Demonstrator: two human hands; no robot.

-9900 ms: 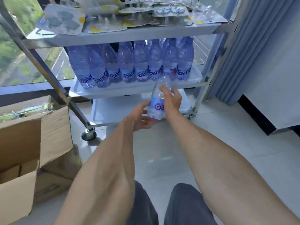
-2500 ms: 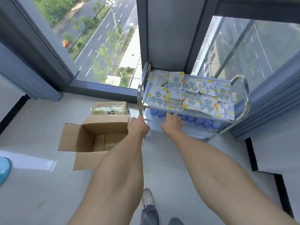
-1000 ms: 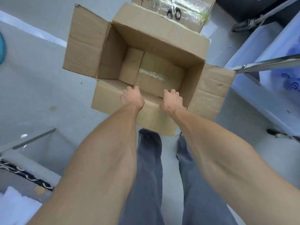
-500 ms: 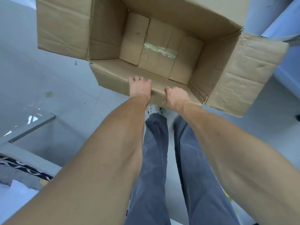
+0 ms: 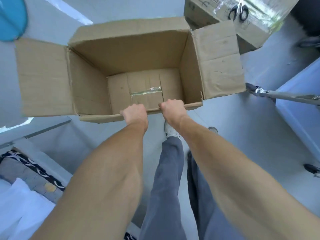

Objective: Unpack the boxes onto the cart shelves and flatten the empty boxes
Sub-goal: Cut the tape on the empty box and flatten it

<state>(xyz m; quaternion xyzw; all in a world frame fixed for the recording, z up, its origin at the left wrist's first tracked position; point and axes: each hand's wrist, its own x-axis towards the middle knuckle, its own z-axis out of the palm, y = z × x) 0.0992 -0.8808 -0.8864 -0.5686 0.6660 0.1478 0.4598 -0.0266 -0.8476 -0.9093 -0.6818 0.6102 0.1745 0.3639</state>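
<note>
Your left hand (image 5: 135, 113) and right hand (image 5: 173, 108) both grip the near wall of the open cardboard box (image 5: 90, 84), fingers curled over its rim, close together. The box is empty (only a strip of tape on its bottom), its side flaps spread outward, above the pale floor (image 5: 233, 129). Beyond it sits a sealed box (image 5: 204, 13) with scissors (image 5: 239, 12) on top; the cart (image 5: 297, 87) stands at your right.

I see the brown cardboard box (image 5: 131, 66) open and empty, its mouth facing up toward me, side flaps splayed left and right, a strip of clear tape across its bottom seam, near a second, taped-shut box (image 5: 230, 16).
</note>
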